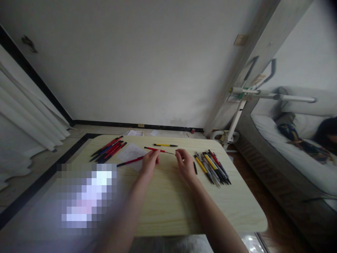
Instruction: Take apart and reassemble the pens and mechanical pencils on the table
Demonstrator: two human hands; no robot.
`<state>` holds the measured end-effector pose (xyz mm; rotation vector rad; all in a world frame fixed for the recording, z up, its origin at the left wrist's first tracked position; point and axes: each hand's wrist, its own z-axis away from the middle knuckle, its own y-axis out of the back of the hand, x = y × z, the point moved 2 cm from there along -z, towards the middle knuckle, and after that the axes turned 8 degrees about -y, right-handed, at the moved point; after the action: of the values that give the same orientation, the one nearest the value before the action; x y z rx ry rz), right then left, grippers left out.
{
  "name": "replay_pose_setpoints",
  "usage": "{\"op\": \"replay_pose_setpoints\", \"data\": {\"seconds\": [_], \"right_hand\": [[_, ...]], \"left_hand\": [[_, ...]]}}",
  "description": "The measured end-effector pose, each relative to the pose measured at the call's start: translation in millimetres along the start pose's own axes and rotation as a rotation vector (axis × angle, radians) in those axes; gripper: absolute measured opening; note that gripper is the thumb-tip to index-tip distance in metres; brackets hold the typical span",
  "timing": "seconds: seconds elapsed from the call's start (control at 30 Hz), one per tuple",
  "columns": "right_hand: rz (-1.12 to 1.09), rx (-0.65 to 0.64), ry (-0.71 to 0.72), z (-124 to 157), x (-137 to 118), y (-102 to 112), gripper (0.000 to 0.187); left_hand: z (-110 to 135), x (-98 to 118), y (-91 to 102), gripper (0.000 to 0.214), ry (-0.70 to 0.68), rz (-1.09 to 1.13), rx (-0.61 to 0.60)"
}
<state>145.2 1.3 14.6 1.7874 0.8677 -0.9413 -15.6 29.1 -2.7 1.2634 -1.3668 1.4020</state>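
Observation:
My left hand (150,162) is closed around a red pen barrel (154,149) above the middle of the table. A thin refill (170,153) sticks out of the barrel's right end. At the refill's tip, my right hand (185,162) has its thumb and fingers pinched together; whatever is between them is too small to make out. Beside the right wrist lies a short black pen piece (195,168). A red and dark pen (130,161) rests on the table left of my left hand. Beyond both hands is a yellow pen (165,144).
Several red and blue pens (110,150) lie at the table's left, near a drawn-on paper sheet (130,153). A pile of yellow, clear and red pens (212,167) covers part of the right side. A blurred glowing patch (89,196) hides the lower left. Another person (326,135) is on the sofa.

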Motion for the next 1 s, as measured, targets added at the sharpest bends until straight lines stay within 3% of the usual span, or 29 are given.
{"op": "replay_pose_setpoints", "data": {"seconds": [0.23,0.63,1.0], "right_hand": [[0.034,0.035,-0.015,-2,5,0,0.026],[0.350,0.099,0.048,-1,-4,8,0.035],[0.619,0.168,-0.119,-3,4,16,0.027]], "left_hand": [[-1,-1,3.5,0.030,-0.028,0.045,0.016],[-3,3,6.2,0.031,-0.019,0.059,0.035],[-3,2,5.4,0.031,-0.027,0.113,0.019]]}}
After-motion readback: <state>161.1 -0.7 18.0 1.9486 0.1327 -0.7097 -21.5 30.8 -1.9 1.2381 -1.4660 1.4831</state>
